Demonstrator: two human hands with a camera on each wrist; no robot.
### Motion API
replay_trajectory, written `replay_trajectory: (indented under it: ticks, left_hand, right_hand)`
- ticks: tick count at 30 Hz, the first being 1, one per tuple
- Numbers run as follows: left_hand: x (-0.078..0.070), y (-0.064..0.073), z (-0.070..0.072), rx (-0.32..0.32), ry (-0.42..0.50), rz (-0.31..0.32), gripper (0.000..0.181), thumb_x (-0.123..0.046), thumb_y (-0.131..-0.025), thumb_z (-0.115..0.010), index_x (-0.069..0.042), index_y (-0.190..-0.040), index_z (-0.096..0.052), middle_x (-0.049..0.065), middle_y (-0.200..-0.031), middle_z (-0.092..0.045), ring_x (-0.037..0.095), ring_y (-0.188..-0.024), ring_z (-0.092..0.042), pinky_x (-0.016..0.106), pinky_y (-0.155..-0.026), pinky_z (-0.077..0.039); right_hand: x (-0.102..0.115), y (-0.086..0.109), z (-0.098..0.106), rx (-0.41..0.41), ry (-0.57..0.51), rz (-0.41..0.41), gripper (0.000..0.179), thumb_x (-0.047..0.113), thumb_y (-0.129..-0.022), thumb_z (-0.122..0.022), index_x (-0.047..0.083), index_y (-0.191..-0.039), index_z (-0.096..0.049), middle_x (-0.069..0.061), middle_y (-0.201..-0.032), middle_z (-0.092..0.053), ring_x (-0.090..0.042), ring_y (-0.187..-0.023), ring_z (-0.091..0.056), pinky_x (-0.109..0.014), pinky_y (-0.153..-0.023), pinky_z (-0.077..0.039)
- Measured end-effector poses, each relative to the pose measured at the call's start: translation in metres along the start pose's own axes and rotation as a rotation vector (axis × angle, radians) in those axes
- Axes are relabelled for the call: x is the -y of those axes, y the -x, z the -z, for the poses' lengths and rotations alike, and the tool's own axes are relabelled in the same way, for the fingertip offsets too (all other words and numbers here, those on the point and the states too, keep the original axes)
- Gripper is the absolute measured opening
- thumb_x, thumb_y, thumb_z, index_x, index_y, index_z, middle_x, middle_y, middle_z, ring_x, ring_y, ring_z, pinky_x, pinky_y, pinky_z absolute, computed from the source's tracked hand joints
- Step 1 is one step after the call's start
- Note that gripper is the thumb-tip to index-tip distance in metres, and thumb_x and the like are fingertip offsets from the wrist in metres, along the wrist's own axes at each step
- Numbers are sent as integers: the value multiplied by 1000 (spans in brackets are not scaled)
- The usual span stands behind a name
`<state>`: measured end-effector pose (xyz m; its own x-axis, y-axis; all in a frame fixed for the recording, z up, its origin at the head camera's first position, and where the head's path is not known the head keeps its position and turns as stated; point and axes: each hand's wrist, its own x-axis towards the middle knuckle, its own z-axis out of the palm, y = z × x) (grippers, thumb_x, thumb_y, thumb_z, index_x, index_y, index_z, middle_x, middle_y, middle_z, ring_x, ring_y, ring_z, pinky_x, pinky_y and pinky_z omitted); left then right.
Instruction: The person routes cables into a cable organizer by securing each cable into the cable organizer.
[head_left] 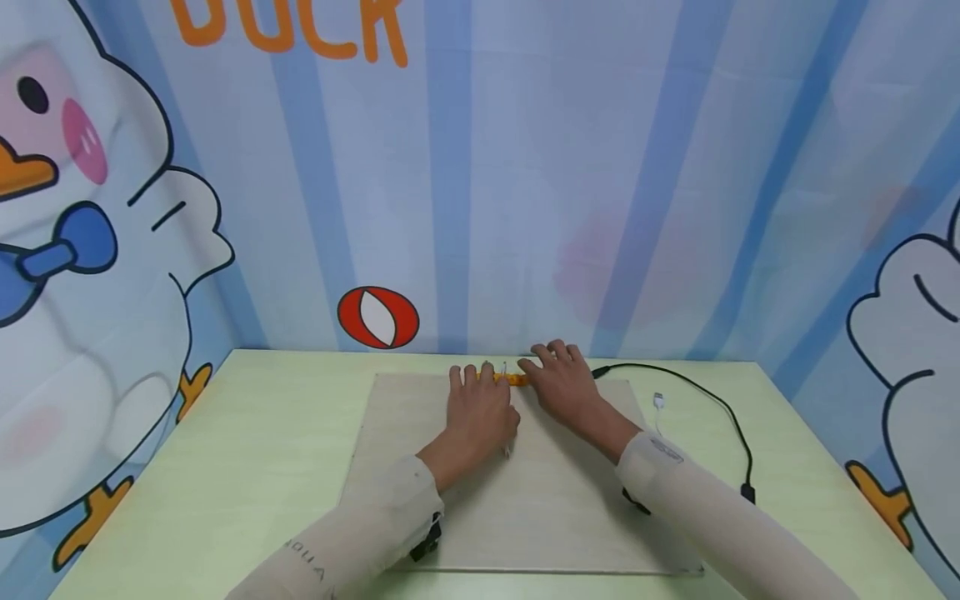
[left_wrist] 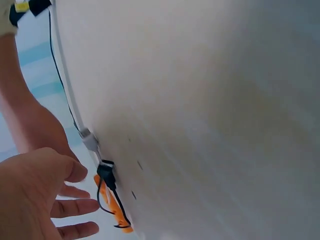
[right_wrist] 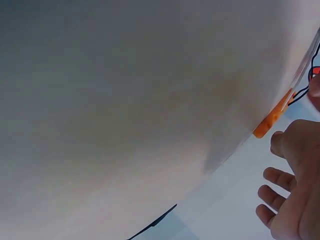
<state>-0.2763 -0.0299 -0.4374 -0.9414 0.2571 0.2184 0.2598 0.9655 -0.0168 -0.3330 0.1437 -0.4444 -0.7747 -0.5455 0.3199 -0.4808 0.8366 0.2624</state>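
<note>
1. Left hand [head_left: 480, 412], fingers loosely extended, reaches beside an orange strip [head_left: 516, 380], with nothing visibly gripped.
2. Right hand [head_left: 561, 382], fingers relaxed and parted, is near the strip, visibly holding nothing.
3. The strip sits between them at the board's [head_left: 570, 508] far edge, a black plug [left_wrist: 106, 173] close by.

Behind the pale green table [head_left: 262, 433] rises a blue-striped backdrop [head_left: 525, 167], printed with a white duck [head_left: 112, 325] to the table's left and orange lettering [head_left: 273, 42] high above it.

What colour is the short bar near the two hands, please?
The short bar is orange; the right wrist view shows it best.
</note>
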Motion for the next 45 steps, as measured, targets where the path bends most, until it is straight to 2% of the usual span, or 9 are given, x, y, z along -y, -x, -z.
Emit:
replay_trajectory:
  ticks: [3, 6, 10, 14, 18, 25, 33, 39, 45]
  left_hand:
    - [4, -6, -4, 0, 48, -14, 40, -39, -109, -70, -7, -131, -77, 16, -133, -68, 42, -130, -61, 62, -121, -39]
    - [7, -13, -6, 3, 79, -24, 39, -38, -110, -69, -8, -133, -76, 17, -138, -66, 43, -134, -59, 63, -122, -38]
    - [10, -21, -8, 14, 101, -53, 36, -35, -111, -67, -10, -136, -75, 18, -143, -64, 44, -140, -56, 64, -124, -36]
    - [9, -27, -7, 13, 99, -94, 31, -32, -111, -68, -14, -135, -75, 15, -144, -64, 42, -142, -55, 62, -124, -36]
    - [3, -34, -5, 4, 61, -137, 27, -31, -111, -68, -17, -133, -75, 12, -140, -65, 39, -139, -57, 59, -121, -37]
    - [-12, -51, -2, 35, -18, -204, 31, -34, -113, -66, -24, -141, -74, 8, -141, -64, 36, -142, -56, 57, -123, -38]
    - [-20, -62, -6, 29, -172, -305, 27, -32, -115, -63, -25, -138, -75, 6, -142, -66, 31, -135, -59, 55, -126, -38]
    - [-17, -65, -14, 16, -225, -316, 25, -32, -116, -63, -26, -137, -75, 4, -140, -67, 29, -131, -59, 53, -124, -39]
    - [-19, -72, -15, 6, -245, -324, 26, -29, -117, -60, -27, -139, -75, 4, -139, -67, 29, -131, -60, 52, -123, -39]
  right_hand:
    - [0, 8, 2, 16, 7, -19, 30, 26, -112, -72, 19, -141, -71, -12, -147, -67, -38, -134, -60, -56, -112, -51]
    - [0, 17, 4, -13, 19, -31, 28, 30, -111, -73, 19, -137, -72, -11, -144, -68, -37, -132, -60, -55, -108, -52]
    - [2, 27, 10, -36, 17, -51, 27, 29, -110, -75, 17, -133, -72, -13, -140, -69, -38, -130, -60, -55, -105, -52]
    - [5, 35, 18, 2, -22, -78, 25, 27, -110, -74, 14, -131, -71, -15, -136, -70, -40, -129, -59, -56, -105, -51]
    - [8, 44, 26, 20, -27, -96, 23, 26, -110, -74, 12, -128, -71, -17, -130, -70, -40, -125, -59, -55, -104, -51]
    - [9, 63, 36, -34, 14, -101, 18, 21, -105, -80, 12, -118, -73, -14, -118, -71, -37, -115, -60, -52, -97, -51]
    - [9, 79, 45, 10, 14, -114, 16, 20, -104, -81, 11, -115, -73, -16, -115, -70, -39, -111, -58, -52, -93, -49]
    - [10, 91, 54, 30, 27, -111, 17, 20, -102, -82, 11, -115, -75, -13, -106, -68, -35, -103, -55, -48, -89, -47]
    - [3, 105, 65, 105, 22, -143, 21, 20, -102, -82, 10, -119, -76, -13, -105, -67, -34, -100, -53, -49, -90, -49]
